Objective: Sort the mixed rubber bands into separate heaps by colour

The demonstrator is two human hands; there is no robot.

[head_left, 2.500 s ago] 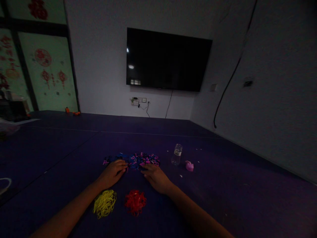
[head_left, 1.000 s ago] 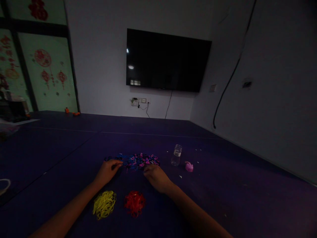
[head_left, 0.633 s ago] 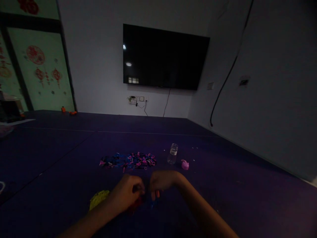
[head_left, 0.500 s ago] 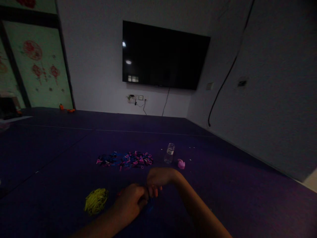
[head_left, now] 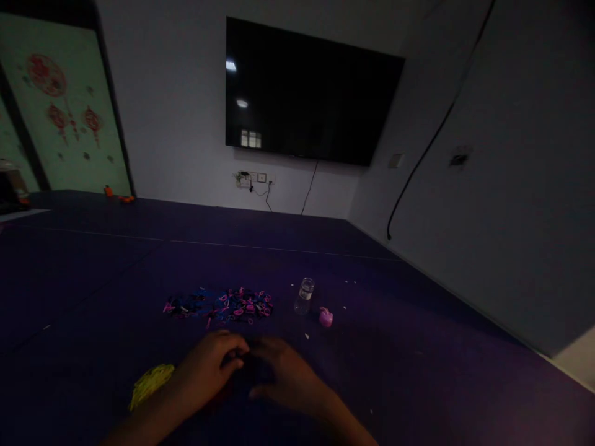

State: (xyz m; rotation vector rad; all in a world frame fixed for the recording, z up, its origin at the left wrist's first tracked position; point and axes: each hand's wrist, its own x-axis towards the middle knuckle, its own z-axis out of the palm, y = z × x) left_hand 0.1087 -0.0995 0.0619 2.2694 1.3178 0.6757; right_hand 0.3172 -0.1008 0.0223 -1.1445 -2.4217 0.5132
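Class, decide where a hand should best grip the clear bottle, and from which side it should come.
I would wrap the right hand around the labelled body of the clear bottle, coming from the near side. It stands upright, so its wall faces the hand, and the pink object and the loose bands sit to either side.

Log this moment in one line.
left hand: curled, hold unclear | right hand: open, beside left | pink-blue loops: beyond hands | yellow loops: partly behind left forearm | clear bottle: beyond right hand

Head cam, fwd + down, mid dist.
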